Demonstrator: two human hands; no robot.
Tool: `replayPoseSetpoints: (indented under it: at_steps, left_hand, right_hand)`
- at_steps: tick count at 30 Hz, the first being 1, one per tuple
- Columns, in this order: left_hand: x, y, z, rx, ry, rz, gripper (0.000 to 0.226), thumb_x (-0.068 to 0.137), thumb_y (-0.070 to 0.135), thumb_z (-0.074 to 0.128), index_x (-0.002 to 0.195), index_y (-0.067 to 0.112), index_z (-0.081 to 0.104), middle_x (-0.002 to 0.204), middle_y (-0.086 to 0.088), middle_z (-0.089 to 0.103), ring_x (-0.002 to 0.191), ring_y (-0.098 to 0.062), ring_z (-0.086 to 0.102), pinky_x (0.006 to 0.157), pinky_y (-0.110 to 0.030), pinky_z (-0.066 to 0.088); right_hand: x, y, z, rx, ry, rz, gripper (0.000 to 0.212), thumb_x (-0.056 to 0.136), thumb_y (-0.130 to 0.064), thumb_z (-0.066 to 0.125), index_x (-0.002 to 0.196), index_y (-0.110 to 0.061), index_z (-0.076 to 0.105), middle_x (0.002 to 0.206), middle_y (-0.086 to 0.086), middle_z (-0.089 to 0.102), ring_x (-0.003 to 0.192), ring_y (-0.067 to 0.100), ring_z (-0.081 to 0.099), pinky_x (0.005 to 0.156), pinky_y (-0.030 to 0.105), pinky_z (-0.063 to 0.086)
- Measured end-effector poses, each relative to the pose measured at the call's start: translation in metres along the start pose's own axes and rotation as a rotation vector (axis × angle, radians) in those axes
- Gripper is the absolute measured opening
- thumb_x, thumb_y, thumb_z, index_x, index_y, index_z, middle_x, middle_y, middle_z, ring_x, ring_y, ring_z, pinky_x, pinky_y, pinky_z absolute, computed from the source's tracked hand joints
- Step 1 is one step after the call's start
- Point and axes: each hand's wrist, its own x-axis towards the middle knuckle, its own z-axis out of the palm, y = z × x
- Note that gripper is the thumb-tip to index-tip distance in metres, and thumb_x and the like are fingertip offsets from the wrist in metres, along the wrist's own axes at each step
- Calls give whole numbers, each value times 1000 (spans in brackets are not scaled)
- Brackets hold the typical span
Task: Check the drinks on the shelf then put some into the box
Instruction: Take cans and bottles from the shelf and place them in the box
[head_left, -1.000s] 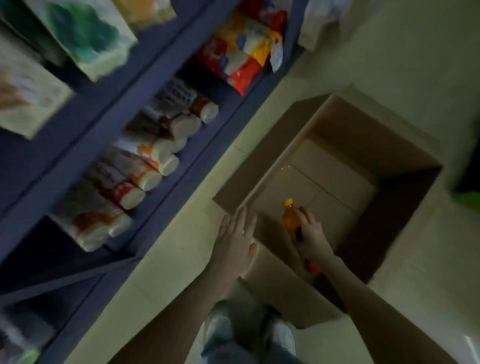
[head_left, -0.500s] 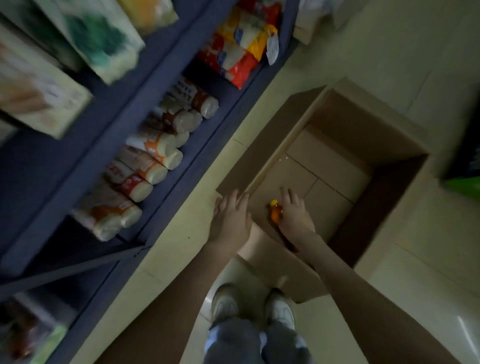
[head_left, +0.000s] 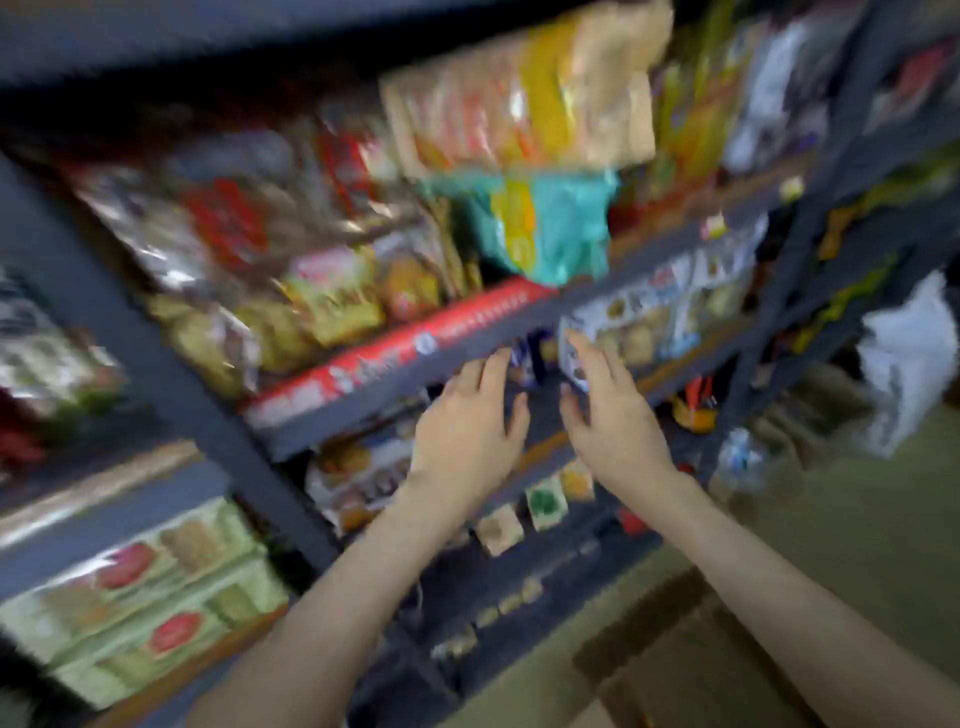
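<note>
Two hands are up in front of the shelf (head_left: 384, 379). The left hand (head_left: 467, 431) has its fingers loosely spread and grasps nothing. The right hand (head_left: 613, 426), just beside it, is also released, with its fingers stretched toward the far cartons (head_left: 660, 317). Blur hides whether either hand touches the shelf edge or the cartons.

One box (head_left: 675, 665) sits on the floor (head_left: 831, 530) at the near right, below the right forearm. Only a corner of it shows, the bottom edge cuts it off, and its inside cannot be seen.

The shelf holds several tiers of goods. One teal bag (head_left: 550, 228) hangs over the edge of an upper tier, with yellow and orange packets above it. One red strip (head_left: 405, 343) runs along a tier's front edge, left of the hands. Three small packs (head_left: 545, 501) sit in a row between the forearms. Green packs (head_left: 156, 597) fill the near left tier. One white bag (head_left: 904, 364) stands at the far right.

No drinks can be picked out with certainty. A pale shape (head_left: 737, 457) low on the right, by the floor, may be a bottle, but it is too smeared to tell. The whole view is motion-blurred, so labels are unreadable and the packets on the upper tiers cannot be counted.
</note>
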Motion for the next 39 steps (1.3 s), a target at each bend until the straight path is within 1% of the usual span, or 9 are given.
replayPoseSetpoints:
  at_steps: [4, 8, 12, 18, 22, 26, 30, 33, 39]
  left_hand:
    - [36, -11, -126, 116, 336, 50, 44, 89, 33, 47, 122, 7, 59, 106, -12, 66, 85, -33, 67, 54, -36, 53]
    - [42, -35, -210, 294, 550, 85, 44, 94, 29, 46, 128, 3, 56, 121, -15, 62, 105, -31, 61, 82, -40, 53]
    - [45, -72, -256, 526, 663, -16, 48, 91, 25, 54, 135, 6, 52, 140, -23, 47, 126, -39, 47, 102, -50, 42]
    - [76, -114, -293, 682, 715, -131, 57, 91, 31, 49, 144, 12, 43, 149, -27, 35, 137, -42, 32, 110, -57, 30]
    - [103, -125, -293, 698, 766, -90, 56, 92, 30, 42, 146, 14, 40, 152, -26, 24, 140, -39, 25, 114, -53, 20]
    - [113, -132, -286, 674, 869, -46, 56, 89, 19, 48, 143, 11, 45, 151, -24, 20, 139, -38, 24, 114, -49, 16]
    - [115, -135, -286, 684, 908, -22, 56, 86, 17, 54, 141, 13, 47, 149, -23, 22, 137, -37, 27, 113, -49, 18]
    - [115, -136, -286, 680, 906, -15, 55, 87, 19, 51, 141, 14, 43, 149, -23, 22, 137, -38, 28, 112, -50, 20]
    - [116, -137, -285, 636, 908, -1, 52, 88, 22, 43, 140, 17, 39, 149, -22, 21, 135, -37, 27, 112, -48, 24]
  right_hand:
    - [67, -95, -51, 106, 83, -263, 57, 98, -15, 50, 150, -20, 28, 142, 6, 45, 121, 21, 50, 89, 33, 46]
    - [116, -175, -68, 281, 168, -504, 65, 97, -12, 54, 150, -27, 21, 144, 5, 44, 113, 7, 48, 88, 8, 37]
    - [157, -236, -62, 385, 176, -573, 75, 97, -17, 56, 149, -37, 6, 152, 2, 31, 129, 14, 41, 100, 21, 35]
    - [222, -299, -49, 397, 105, -575, 91, 93, -23, 63, 153, -32, -5, 154, 10, 24, 137, 22, 34, 107, 28, 28]
    - [258, -325, -42, 313, -27, -532, 114, 85, -29, 72, 147, -40, -23, 157, 15, 12, 135, 33, 38, 106, 44, 37]
    - [277, -337, -35, 324, -70, -481, 122, 82, -35, 74, 138, -48, -34, 149, 20, 27, 125, 36, 48, 100, 50, 43]
    - [285, -337, -30, 380, -56, -463, 124, 78, -34, 78, 136, -52, -31, 144, 17, 35, 119, 33, 52, 98, 50, 46]
    - [287, -334, -32, 460, -70, -428, 127, 75, -28, 81, 145, -40, -25, 147, 13, 32, 126, 30, 47, 102, 45, 41]
    - [290, -332, -44, 634, -287, -240, 117, 72, -33, 83, 150, -31, -4, 143, 5, 37, 126, 26, 43, 103, 44, 40]
